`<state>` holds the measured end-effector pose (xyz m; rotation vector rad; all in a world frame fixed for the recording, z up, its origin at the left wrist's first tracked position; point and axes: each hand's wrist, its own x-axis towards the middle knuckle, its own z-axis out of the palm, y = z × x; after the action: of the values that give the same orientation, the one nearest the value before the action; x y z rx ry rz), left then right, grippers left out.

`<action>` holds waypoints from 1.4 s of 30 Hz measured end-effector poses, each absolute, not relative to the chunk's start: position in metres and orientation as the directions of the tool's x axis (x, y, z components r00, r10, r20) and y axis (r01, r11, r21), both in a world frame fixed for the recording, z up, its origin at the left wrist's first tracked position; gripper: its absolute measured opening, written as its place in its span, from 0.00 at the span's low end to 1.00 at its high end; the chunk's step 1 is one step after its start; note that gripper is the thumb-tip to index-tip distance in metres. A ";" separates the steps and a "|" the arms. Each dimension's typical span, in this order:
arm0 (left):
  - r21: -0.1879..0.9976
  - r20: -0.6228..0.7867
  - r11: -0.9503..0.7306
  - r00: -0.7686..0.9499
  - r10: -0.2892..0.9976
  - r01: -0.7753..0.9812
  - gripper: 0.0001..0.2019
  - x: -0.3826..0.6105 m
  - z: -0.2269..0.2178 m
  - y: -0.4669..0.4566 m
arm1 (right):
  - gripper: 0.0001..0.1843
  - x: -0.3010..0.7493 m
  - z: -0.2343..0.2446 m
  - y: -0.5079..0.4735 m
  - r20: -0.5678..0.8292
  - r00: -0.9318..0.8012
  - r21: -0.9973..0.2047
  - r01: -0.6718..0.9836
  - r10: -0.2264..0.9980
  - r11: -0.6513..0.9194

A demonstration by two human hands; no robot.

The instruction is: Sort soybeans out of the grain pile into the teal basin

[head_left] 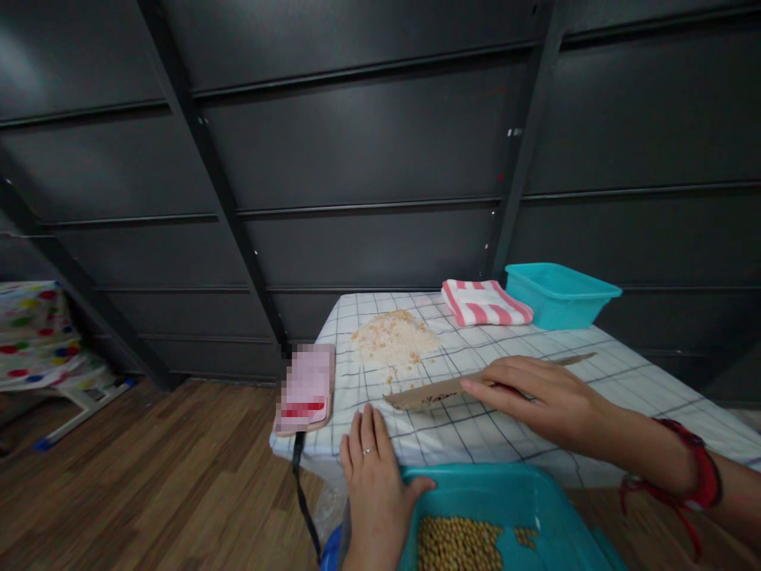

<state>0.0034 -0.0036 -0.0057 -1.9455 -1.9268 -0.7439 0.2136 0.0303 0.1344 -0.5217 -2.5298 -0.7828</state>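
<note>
My right hand (547, 396) grips a long strip of brown cardboard (428, 393), held low over the checked tablecloth (464, 436). The strip's left end lies in front of a pile of white grains mixed with yellow pieces (395, 341); some yellow bits are scattered along its near side. My left hand (377, 488), with a ring on one finger, rests with fingers stretched over the table's front edge. Its thumb lies by the rim of a teal tub (476, 473) below the edge. Inside the tub are many round tan beans (455, 543).
On the table's left corner lies a pink phone-like item (307, 385), partly blurred, with a black strap (303, 492) hanging down. At the back right are a folded pink-and-white striped cloth (484, 303) and a second teal tub (562, 295). A dark panelled wall (369, 159) stands behind.
</note>
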 end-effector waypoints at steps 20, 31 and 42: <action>0.127 0.554 -0.059 -0.022 0.832 0.990 0.45 0.000 -0.008 -0.003 | 0.17 0.211 0.142 0.019 0.472 -0.852 0.473 0.461 0.226 0.751; 0.194 0.569 -0.057 -0.065 0.820 0.979 0.45 0.005 -0.007 -0.004 | 0.16 0.216 0.136 0.012 0.496 -0.828 0.366 0.472 0.261 0.802; 0.178 0.562 -0.056 -0.054 0.826 0.982 0.46 0.003 -0.009 -0.004 | 0.15 0.220 0.137 0.007 0.509 -0.797 0.224 0.488 0.326 0.844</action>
<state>0.0028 -0.0036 -0.0087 -1.9404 -1.9385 -0.7933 0.2196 0.0071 0.1375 -0.5997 -2.5603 -0.4799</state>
